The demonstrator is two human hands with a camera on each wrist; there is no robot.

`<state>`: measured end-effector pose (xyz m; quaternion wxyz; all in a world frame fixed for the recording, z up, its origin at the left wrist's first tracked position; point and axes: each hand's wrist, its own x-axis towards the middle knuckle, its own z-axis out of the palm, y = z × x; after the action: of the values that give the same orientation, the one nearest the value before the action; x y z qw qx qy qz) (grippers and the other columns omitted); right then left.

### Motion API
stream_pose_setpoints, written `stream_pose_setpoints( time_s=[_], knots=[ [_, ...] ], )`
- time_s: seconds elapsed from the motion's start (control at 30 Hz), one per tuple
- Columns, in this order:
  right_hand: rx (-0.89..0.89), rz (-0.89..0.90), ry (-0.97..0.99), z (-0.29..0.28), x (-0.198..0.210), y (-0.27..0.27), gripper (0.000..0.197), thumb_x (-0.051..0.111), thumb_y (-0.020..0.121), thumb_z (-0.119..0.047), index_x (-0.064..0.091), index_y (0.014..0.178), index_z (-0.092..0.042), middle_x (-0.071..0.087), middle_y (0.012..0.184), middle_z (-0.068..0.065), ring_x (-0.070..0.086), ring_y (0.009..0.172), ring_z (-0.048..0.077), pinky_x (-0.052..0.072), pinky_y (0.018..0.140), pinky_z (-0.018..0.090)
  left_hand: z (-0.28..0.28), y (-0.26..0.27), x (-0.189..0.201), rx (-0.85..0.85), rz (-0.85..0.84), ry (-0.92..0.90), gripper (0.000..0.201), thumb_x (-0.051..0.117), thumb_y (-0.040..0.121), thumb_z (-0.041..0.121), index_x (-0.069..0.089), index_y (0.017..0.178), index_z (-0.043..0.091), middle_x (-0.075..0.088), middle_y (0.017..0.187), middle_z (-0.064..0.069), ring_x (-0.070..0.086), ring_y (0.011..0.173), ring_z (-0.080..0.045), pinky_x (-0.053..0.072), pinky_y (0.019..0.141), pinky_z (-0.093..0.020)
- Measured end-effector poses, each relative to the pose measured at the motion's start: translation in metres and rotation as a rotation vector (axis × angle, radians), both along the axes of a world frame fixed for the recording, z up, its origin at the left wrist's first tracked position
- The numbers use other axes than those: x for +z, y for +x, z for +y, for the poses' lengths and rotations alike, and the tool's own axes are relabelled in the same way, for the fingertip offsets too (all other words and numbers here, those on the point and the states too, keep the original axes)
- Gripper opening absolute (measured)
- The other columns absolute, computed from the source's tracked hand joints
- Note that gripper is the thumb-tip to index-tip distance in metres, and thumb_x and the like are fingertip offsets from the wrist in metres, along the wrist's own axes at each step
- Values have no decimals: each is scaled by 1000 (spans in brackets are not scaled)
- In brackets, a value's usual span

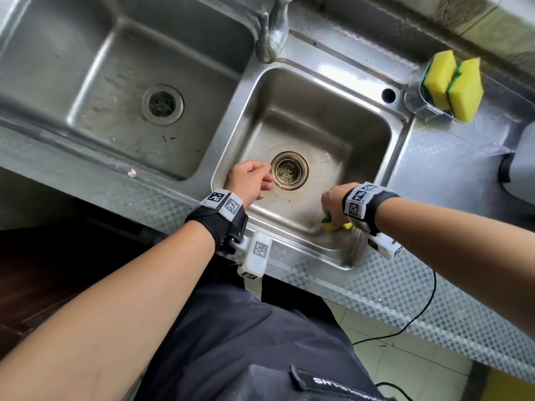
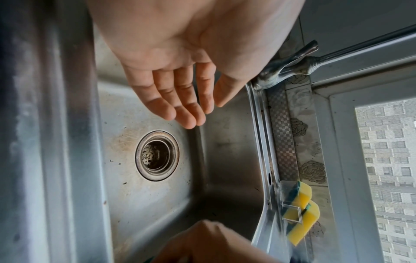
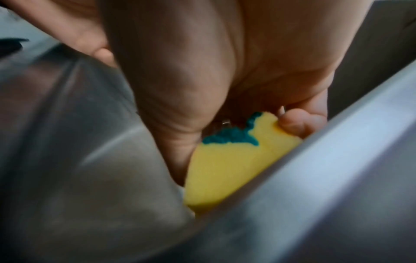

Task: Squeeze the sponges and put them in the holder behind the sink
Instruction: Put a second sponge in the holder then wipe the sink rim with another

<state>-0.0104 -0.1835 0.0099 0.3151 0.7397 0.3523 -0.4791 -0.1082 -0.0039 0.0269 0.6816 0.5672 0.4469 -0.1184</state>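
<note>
Your bare forearms carry black wrist straps (image 1: 217, 224) with white checker-marked blocks (image 1: 256, 257); dark trousers (image 1: 246, 342) bear a possibly lettered tag.

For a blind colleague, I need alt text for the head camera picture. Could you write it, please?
Seen from above, the right hand grips a yellow sponge at the near edge of the small sink, while the open left hand hovers beside the drain. Two more sponges stand in a clear holder behind the sink.

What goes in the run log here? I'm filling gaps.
right hand grips sponge in sink | left hand empty | holder: two sponges
</note>
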Motion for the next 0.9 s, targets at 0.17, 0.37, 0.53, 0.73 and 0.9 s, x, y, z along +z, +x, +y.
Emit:
stream_pose_setpoints(
  time_s=[0.17, 0.37, 0.53, 0.73, 0.9],
  knots=[
    [58, 67, 50, -10, -1, -44, 14, 54, 75, -30, 55, 73, -16, 70, 83, 3, 67, 75, 30, 57, 74, 37, 1, -1, 6, -21, -24, 6, 11, 55, 89, 19, 64, 94, 15, 65, 77, -3, 59, 63, -15, 42, 51, -23],
    [41, -143, 52, -9, 24, 13, 38, 70, 67, -54, 61, 81, -20, 67, 82, 2, 66, 76, 25, 54, 73, 32, 3, -5, 8, -15, -32, 7, 15, 55, 90, 18, 64, 101, 12, 66, 77, -2, 59, 63, -14, 42, 52, -23],
    [-86, -370, 222, -21, 53, 71, 28, 62, 79, -32, 70, 105, -24, 66, 112, 3, 63, 106, 31, 43, 71, 32, 2, -10, 8, -36, -37, 11, 20, 55, 90, 19, 65, 105, 11, 66, 79, -3, 61, 65, -14, 43, 53, -23],
    [-245, -375, 332, -41, 61, 45, 21, 65, 76, -24, 73, 95, -19, 49, 89, 0, 65, 84, 32, 54, 66, 34, 3, -17, 10, -95, -44, 16, 18, 56, 89, 21, 66, 102, 12, 67, 82, -3, 62, 67, -15, 45, 53, -23],
    [-333, -265, 351, -53, 74, -42, 22, 58, 81, -17, 67, 102, -16, 51, 102, 7, 65, 84, 35, 49, 66, 35, 17, -10, 19, -176, -70, 13, 9, 55, 89, 19, 64, 88, 18, 67, 82, -4, 61, 65, -15, 44, 55, -25]
  ],
)
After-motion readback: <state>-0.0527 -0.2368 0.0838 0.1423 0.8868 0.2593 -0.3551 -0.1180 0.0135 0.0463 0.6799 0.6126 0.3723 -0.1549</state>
